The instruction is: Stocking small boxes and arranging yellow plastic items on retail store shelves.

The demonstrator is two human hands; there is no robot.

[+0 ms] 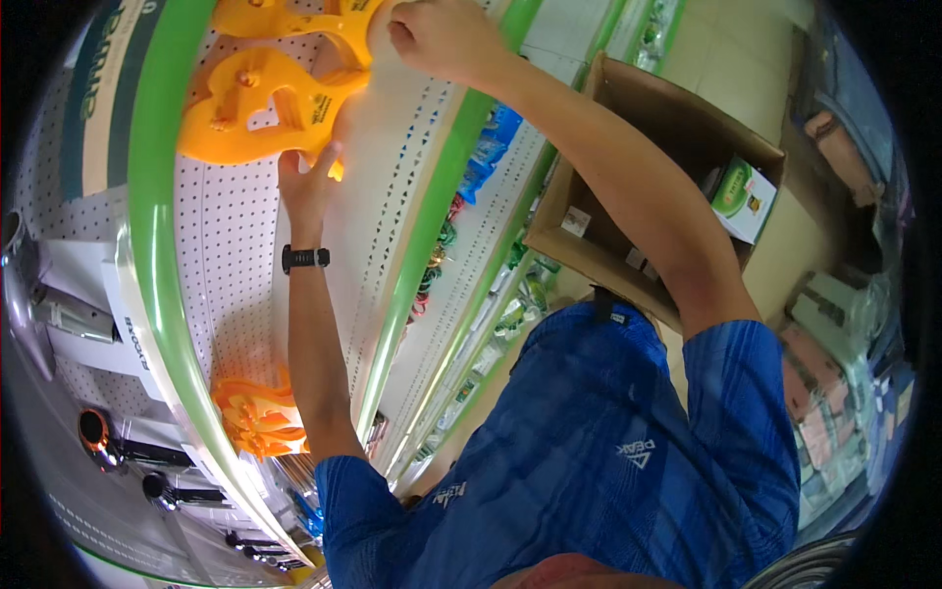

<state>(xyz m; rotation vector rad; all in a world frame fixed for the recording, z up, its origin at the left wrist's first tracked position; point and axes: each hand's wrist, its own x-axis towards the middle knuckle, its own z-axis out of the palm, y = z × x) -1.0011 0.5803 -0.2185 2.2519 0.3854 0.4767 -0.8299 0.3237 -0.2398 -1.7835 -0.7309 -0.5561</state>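
An orange moulded plastic piece [250, 110], with rounded lobes and a cut-out, stands on the shelf against a white pegboard. My left hand [305, 180], with a black watch on its wrist, grips its near edge; some fingertips are hidden behind the plastic. Beyond it, a similar orange piece [302, 22] is cut off by the top of the view. My right hand [441, 40] is curled beside this farther piece, over the white shelf board [368, 169]. What is inside its fingers does not show.
An open cardboard box [647, 96] beneath my right arm holds a green-and-white carton [743, 199]. Another orange plastic item [257, 412] sits nearer along the shelf. Green edging [158, 243] borders the shelves. Hair dryers [132, 445] hang at left; blue packages [489, 151] lie lower.
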